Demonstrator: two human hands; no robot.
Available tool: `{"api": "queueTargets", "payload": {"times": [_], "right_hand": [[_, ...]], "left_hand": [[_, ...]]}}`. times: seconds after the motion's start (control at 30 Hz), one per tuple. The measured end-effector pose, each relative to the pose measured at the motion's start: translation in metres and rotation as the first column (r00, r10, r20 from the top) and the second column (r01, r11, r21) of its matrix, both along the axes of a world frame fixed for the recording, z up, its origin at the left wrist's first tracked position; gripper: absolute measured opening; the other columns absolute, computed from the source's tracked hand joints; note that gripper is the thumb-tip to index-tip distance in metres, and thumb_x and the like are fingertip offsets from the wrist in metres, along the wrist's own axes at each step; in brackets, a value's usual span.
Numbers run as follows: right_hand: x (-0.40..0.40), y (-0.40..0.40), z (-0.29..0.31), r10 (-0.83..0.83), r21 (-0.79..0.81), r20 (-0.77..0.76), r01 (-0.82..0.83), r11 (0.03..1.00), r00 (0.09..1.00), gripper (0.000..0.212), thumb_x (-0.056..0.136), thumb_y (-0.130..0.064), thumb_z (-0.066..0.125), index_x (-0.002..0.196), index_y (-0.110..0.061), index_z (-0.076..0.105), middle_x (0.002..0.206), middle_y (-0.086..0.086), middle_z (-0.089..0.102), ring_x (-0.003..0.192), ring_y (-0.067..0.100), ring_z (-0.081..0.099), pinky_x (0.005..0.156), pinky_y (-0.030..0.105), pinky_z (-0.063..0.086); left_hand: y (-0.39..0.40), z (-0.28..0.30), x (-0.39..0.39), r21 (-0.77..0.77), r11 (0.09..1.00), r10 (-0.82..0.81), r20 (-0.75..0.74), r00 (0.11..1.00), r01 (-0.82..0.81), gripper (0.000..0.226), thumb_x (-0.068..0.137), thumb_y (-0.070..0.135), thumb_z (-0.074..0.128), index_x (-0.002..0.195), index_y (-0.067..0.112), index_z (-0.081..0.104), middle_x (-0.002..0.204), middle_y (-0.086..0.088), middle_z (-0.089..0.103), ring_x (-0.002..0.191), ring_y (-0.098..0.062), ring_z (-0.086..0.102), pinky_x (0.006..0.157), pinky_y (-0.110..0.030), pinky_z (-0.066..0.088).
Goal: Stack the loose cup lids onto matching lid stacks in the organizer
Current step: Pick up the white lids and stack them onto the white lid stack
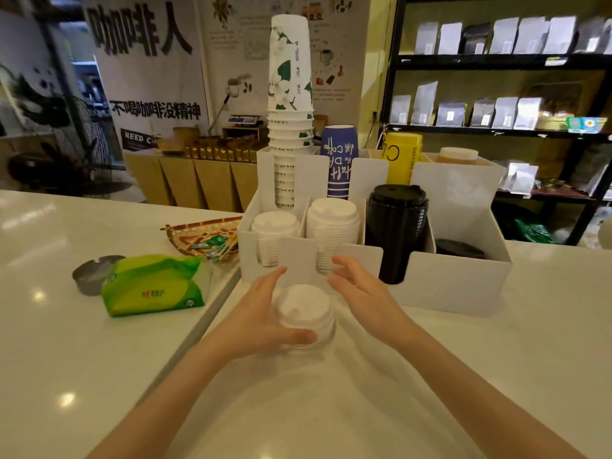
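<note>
A small stack of loose white lids sits on the white counter just in front of the organizer. My left hand wraps its left side, thumb across the front rim. My right hand hovers to the right of the lids with fingers spread, apart from them. In the organizer's front row stand a short white lid stack, a taller white lid stack and a tall black lid stack. A low black lid lies in the right compartment.
Paper cup stacks stand in the organizer's back row: white-green, blue, yellow. Left on the counter lie a green tissue pack, a grey ashtray and a woven tray. Shelves with bags stand behind.
</note>
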State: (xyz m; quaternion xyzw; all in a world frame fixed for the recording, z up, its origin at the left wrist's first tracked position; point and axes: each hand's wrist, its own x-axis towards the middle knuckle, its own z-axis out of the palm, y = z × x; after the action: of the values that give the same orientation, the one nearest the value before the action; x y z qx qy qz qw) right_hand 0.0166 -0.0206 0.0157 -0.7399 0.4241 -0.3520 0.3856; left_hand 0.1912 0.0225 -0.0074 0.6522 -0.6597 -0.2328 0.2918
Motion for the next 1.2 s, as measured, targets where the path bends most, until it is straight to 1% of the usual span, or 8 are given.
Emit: {"api": "queueTargets", "payload": {"times": [0.23,0.3,0.43,0.6,0.77,0.97,1.1,1.2], "right_hand": [[0.005,0.008,-0.022,0.018,0.133,-0.078,-0.008,0.991,0.997,0.046,0.091,-0.036,0.040,0.134,-0.022,0.037,0.138,-0.001,0.045,0.111,0.005,0.037,0.093,0.021,0.025],[0.006,0.008,-0.027,0.015,0.137,-0.108,0.000,0.991,0.994,0.046,0.091,-0.036,0.041,0.134,-0.021,0.036,0.136,0.002,0.047,0.110,0.007,0.040,0.092,0.021,0.027],[0.007,0.008,-0.031,0.018,0.152,-0.115,-0.001,0.988,0.993,0.047,0.090,-0.032,0.045,0.134,-0.022,0.036,0.114,0.000,0.053,0.105,0.014,0.048,0.087,0.023,0.032],[0.010,0.008,-0.036,0.007,0.175,-0.080,0.007,0.985,0.997,0.047,0.087,-0.029,0.048,0.132,-0.022,0.038,0.119,-0.001,0.056,0.103,0.014,0.052,0.073,0.017,0.039],[0.012,0.005,-0.025,0.011,0.208,-0.003,-0.010,0.978,1.000,0.043,0.087,-0.027,0.052,0.128,-0.021,0.043,0.118,0.000,0.055,0.102,0.013,0.052,0.072,0.016,0.040],[0.024,-0.003,0.004,0.023,0.071,-0.009,-0.022,0.997,1.000,0.042,0.087,-0.030,0.049,0.128,-0.026,0.043,0.124,0.000,0.054,0.111,0.016,0.051,0.096,0.033,0.042],[0.039,-0.018,0.038,0.028,0.013,0.043,-0.029,1.000,0.999,0.042,0.087,-0.028,0.049,0.127,-0.020,0.045,0.122,0.003,0.058,0.108,0.017,0.053,0.096,0.035,0.043],[0.048,-0.035,0.065,0.029,-0.069,0.022,-0.027,0.997,0.999,0.042,0.088,-0.027,0.049,0.128,-0.018,0.044,0.127,0.008,0.055,0.109,0.020,0.052,0.091,0.030,0.045]], "left_hand": [[0.006,-0.018,0.000,0.024,1.000,0.008,0.033,0.999,-0.008,0.116,0.052,0.047,0.080,0.141,0.027,0.008,0.152,0.003,0.020,0.137,-0.015,0.024,0.111,-0.033,0.025],[0.005,-0.020,0.001,0.019,1.000,0.016,0.048,0.999,-0.017,0.113,0.053,0.046,0.080,0.141,0.026,0.010,0.152,0.002,0.023,0.136,-0.017,0.027,0.111,-0.035,0.027],[0.004,-0.023,0.001,0.014,1.000,0.016,0.021,1.000,-0.016,0.108,0.053,0.046,0.079,0.139,0.026,0.016,0.148,0.002,0.031,0.130,-0.019,0.035,0.108,-0.039,0.034],[0.004,-0.022,0.003,-0.020,0.999,0.036,0.009,0.999,-0.036,0.103,0.051,0.047,0.080,0.137,0.026,0.025,0.142,0.003,0.041,0.122,-0.018,0.043,0.104,-0.038,0.040],[0.005,-0.009,0.009,-0.072,0.993,0.088,-0.090,0.992,-0.095,0.093,0.053,0.036,0.082,0.133,0.026,0.036,0.132,0.001,0.052,0.101,-0.010,0.051,0.086,-0.023,0.044],[0.003,0.016,0.018,-0.195,0.968,0.122,-0.177,0.977,-0.156,0.091,0.051,0.036,0.083,0.130,0.028,0.039,0.130,0.001,0.052,0.106,-0.014,0.053,0.086,-0.027,0.048],[-0.007,0.046,0.026,-0.328,0.920,0.155,-0.195,0.969,-0.213,0.084,0.052,0.034,0.083,0.126,0.028,0.044,0.129,0.004,0.048,0.106,-0.011,0.049,0.086,-0.024,0.046],[-0.021,0.066,0.031,-0.375,0.900,0.147,-0.217,0.965,-0.222,0.081,0.054,0.030,0.083,0.125,0.027,0.043,0.127,0.004,0.046,0.104,-0.008,0.047,0.077,-0.012,0.042]]}}
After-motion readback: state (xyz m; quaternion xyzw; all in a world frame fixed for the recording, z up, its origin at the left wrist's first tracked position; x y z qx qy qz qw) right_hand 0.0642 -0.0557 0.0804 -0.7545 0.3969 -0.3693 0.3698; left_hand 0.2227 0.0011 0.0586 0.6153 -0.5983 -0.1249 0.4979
